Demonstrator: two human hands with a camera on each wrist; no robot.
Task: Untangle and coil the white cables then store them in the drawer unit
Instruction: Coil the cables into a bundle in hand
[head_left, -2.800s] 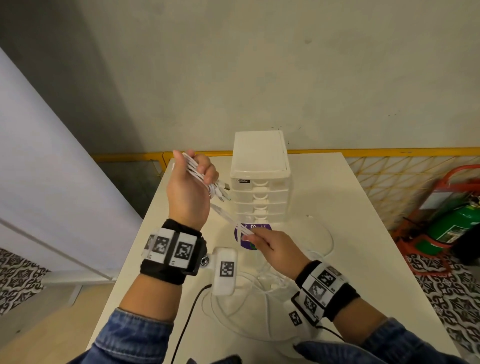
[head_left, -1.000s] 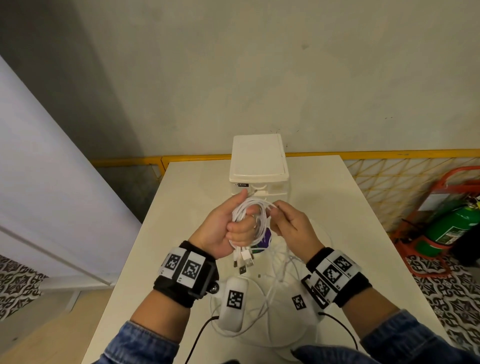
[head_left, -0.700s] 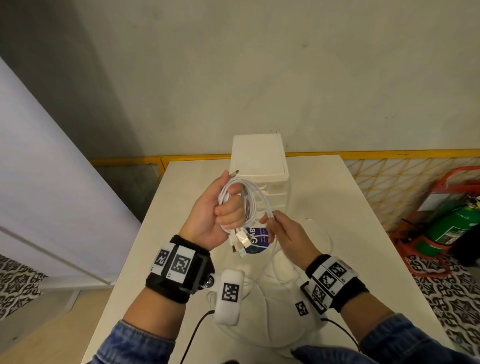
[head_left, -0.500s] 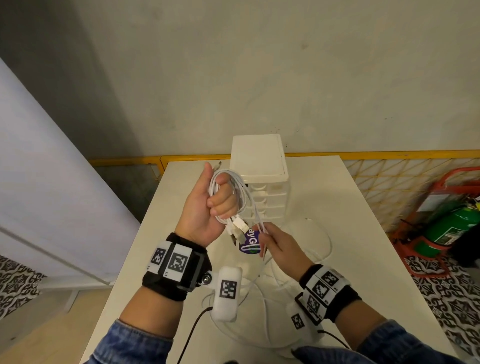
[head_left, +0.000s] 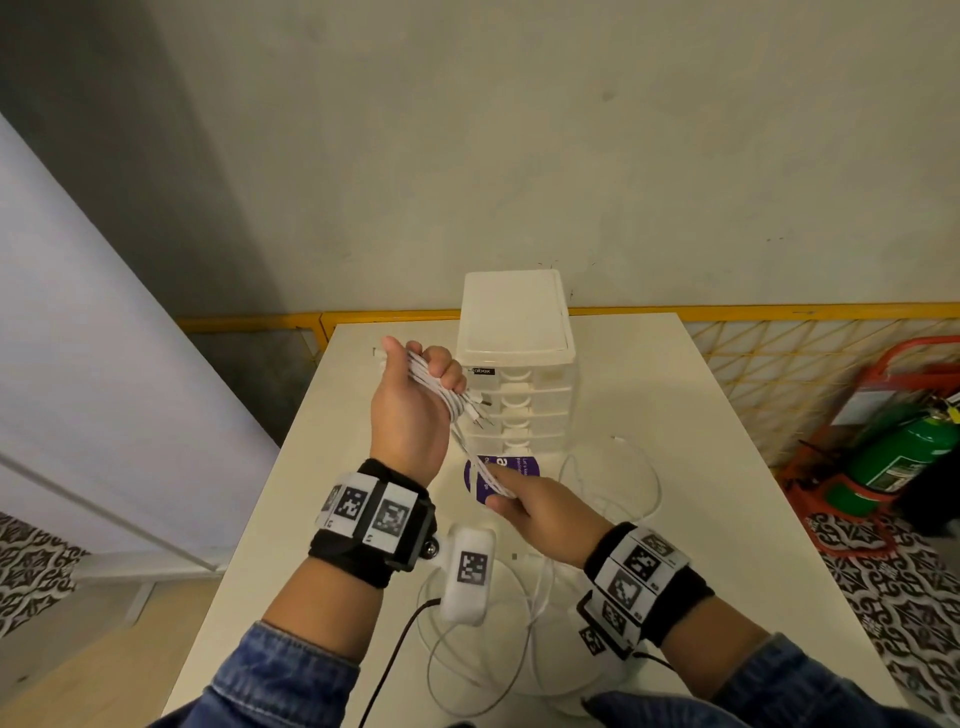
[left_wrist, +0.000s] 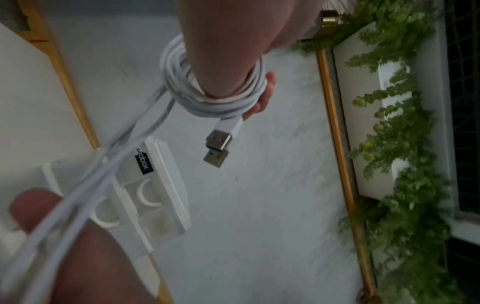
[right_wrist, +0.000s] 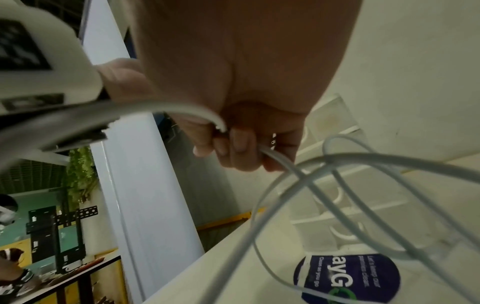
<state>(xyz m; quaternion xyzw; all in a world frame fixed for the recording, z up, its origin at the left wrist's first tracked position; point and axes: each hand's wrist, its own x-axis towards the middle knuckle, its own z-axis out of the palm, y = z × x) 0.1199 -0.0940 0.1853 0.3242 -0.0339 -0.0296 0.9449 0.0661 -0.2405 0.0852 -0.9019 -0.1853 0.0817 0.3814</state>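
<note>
My left hand (head_left: 415, 400) is raised in front of the white drawer unit (head_left: 517, 364) and grips a coil of white cables (left_wrist: 215, 98) wound round its fingers. USB plugs (left_wrist: 218, 148) stick out of the coil. Taut strands (head_left: 475, 460) run down from it to my right hand (head_left: 535, 509), which pinches them low over the table. More white cable (right_wrist: 337, 174) hangs below the right hand and lies in loose loops (head_left: 483, 660) on the table. The drawers look closed.
A purple round sticker (head_left: 501, 475) lies on the white table (head_left: 701, 467) in front of the drawer unit. Another loop of cable (head_left: 634, 478) lies to its right. A green fire extinguisher (head_left: 893, 462) stands on the floor at the right.
My left hand has lifted and turned its back toward me with the coil. My right hand has slid down the cables, drawing them taut.
</note>
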